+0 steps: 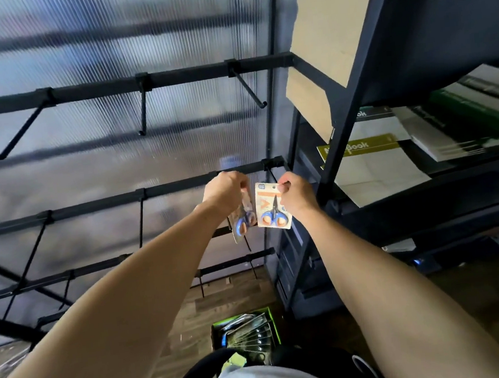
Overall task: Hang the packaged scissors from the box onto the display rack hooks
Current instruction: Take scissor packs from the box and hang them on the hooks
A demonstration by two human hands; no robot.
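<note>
A ribbed, translucent plastic wall (pixel 106 44) fills the back, with soft daylight coming through it and blurred dark bands showing behind. The floor (pixel 222 301) is wood-look planking in brown and grey tones. To the right stands a dark metal shelving unit (pixel 353 111), its shelves stacked with notebooks (pixel 370 162), and a tan cardboard panel (pixel 324 29) leans against its upper end.

Two carded scissors, blue-orange handles: right pack (pixel 273 205) faces camera, upright; left pack (pixel 243 220) angled edge-on. Both at the middle rack bar (pixel 91 207). Green box (pixel 246 332) on floor holds more packs
</note>
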